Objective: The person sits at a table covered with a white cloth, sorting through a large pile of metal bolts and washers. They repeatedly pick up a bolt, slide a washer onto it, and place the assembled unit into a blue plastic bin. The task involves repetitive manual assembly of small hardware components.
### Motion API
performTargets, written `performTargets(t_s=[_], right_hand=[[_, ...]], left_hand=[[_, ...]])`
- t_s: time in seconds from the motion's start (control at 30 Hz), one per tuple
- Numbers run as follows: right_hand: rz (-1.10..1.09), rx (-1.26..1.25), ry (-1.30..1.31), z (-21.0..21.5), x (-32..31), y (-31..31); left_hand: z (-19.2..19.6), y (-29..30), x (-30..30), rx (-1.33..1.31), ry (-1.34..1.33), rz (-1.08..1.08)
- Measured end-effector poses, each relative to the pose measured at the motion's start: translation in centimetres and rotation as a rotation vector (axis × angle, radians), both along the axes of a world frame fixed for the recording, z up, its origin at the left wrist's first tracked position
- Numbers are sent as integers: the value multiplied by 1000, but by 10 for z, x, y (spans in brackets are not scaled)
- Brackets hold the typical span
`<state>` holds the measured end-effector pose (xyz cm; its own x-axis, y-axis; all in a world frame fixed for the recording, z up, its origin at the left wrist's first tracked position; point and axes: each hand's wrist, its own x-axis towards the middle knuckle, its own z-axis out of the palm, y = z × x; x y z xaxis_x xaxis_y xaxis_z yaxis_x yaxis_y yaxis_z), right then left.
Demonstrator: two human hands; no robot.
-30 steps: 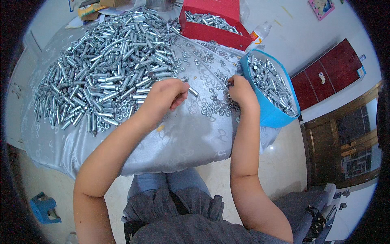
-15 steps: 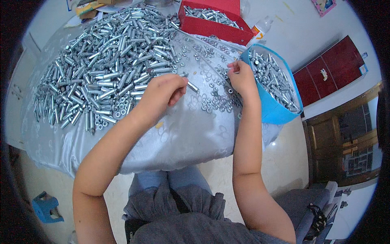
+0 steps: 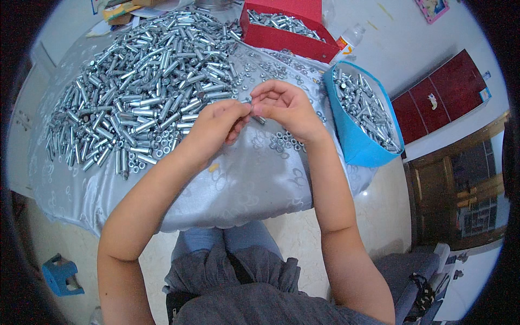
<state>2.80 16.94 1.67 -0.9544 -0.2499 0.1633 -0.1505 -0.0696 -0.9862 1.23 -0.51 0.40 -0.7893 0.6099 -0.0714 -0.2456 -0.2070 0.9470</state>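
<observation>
My left hand is closed on a silver sleeve anchor bolt, whose end sticks out past the fingertips. Against those fingertips, my right hand pinches with thumb and forefinger at the bolt's near end. Whatever small piece it holds there is hidden by the fingers. Left of my hands spreads a big heap of similar anchor bolts, with some loose hex nuts at its near edge. Under and beyond my right hand lie many flat washers on the silvery tablecloth.
A blue bin full of anchor bolts stands at the table's right edge. Farther back sits a red box holding more, with a plastic bottle beside it. Papers and packets lie at the far left. A blue stool stands on the floor.
My right hand has moved left from the washers beside the blue bin to meet my left hand at the bolt. The left hand has stayed in place, still gripping it.
</observation>
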Motion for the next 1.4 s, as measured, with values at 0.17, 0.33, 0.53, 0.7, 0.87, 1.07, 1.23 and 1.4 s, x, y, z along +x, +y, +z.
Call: performTargets(t_s=[0.17,0.33,0.53,0.7,0.87,1.07,1.23,1.4], right_hand=[[0,0,-26,2,0,0],[5,-47,-52,1,-1,1],[11,-26,-46,0,0,-2],[58,-63,-57,-1,1,-2],[82,-86,-63,-2,2,-5],[89,-64,-84,3,5,-6],[104,-80,-85,2,5,-8],[65,-40,-64,1,5,-7]], left_hand=[[-3,-1,-2,-27,0,-15],[-2,0,-2,-25,-25,-24],[-5,-2,-3,17,-97,-57],[-5,-1,-2,58,-139,-65],[-7,-2,-3,57,-109,-65],[-7,-1,-3,102,-109,-77],[-6,-3,-1,117,-109,-88],[-1,-3,1,112,-74,-70]])
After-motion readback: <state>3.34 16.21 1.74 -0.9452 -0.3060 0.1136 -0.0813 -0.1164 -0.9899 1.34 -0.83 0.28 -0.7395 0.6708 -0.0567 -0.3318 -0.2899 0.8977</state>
